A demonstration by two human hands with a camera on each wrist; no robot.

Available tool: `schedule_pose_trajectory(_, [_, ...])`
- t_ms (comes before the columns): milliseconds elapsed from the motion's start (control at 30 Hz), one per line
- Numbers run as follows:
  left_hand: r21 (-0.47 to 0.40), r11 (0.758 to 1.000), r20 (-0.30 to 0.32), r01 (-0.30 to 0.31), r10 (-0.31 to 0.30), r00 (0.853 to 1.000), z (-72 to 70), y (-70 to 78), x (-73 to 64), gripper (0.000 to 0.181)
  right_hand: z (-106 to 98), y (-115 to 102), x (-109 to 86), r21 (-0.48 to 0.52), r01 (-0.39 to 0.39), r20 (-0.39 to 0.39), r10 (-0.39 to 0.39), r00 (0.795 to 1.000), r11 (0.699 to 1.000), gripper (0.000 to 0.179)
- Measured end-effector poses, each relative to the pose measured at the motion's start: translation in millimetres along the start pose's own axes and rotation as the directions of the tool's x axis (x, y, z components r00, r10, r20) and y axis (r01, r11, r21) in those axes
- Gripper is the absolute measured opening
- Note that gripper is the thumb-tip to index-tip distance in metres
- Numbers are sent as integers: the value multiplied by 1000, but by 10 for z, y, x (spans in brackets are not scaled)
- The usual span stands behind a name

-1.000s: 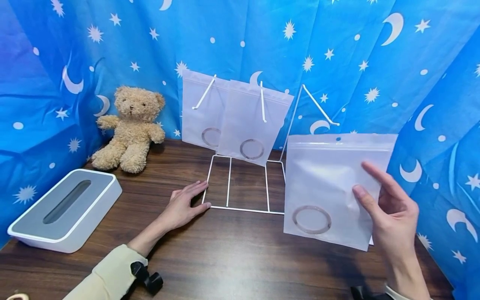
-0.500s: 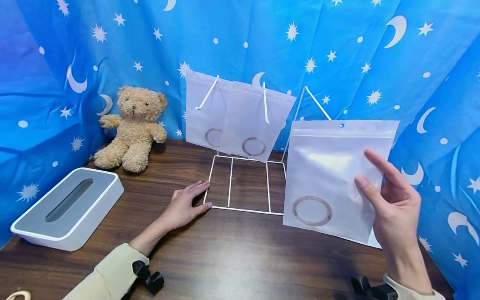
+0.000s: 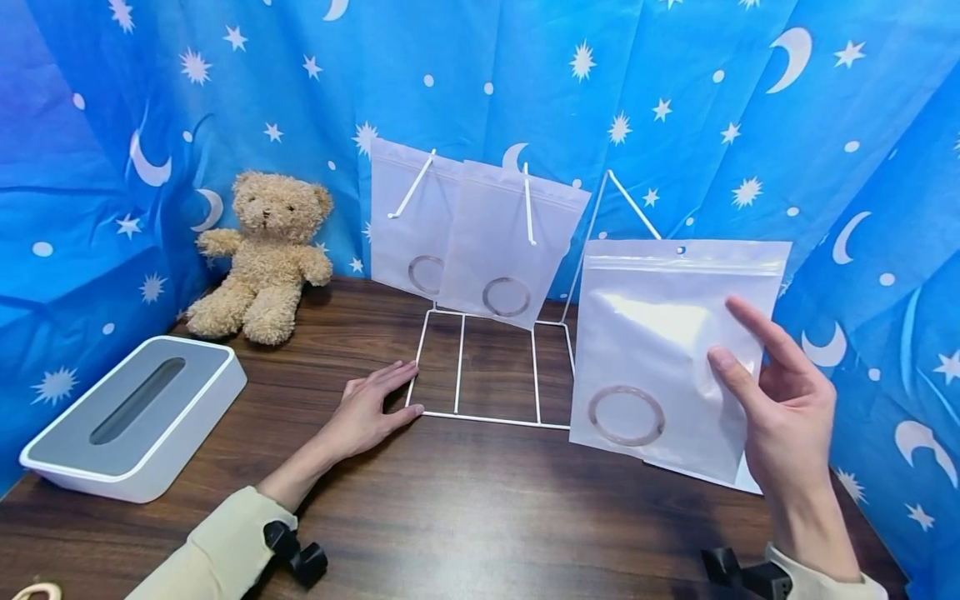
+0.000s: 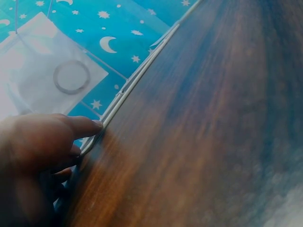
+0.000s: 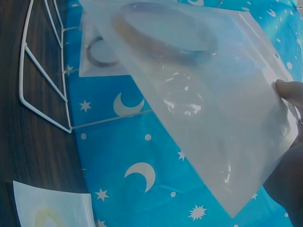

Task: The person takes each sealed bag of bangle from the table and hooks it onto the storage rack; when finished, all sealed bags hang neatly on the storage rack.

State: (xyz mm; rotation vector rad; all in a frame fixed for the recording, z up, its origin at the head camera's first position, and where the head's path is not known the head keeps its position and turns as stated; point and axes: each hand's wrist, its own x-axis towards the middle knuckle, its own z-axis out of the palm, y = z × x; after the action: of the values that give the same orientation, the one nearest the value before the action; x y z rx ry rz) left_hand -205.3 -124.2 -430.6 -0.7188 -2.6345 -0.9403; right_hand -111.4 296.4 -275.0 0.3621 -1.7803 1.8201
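Note:
My right hand pinches the right side of a white zip bag holding a ring-shaped bangle. The bag is upright, its punched hole at the top just below the right prong of a white wire display rack; its body covers that prong's tip. Two similar bags, one at left and one in the middle, hang on the other prongs. My left hand lies on the table with straight fingers touching the rack's front left corner. In the left wrist view a fingertip rests against the wire.
Another white bag lies on the table, mostly hidden behind the held one. A grey-topped tissue box stands at left and a teddy bear sits behind it. A blue star-patterned curtain surrounds the table.
My right hand has raised the bag slightly, so it now covers the right prong's tip, which was visible a second ago. The left hand stays at the rack's corner.

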Motion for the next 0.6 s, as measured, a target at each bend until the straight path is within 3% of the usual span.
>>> schedule_pose_trajectory(600, [4,1000,2,5,-5,1000,-3,7,1,60,-10,70,31,-10,2,9,-2,1000,1000,53])
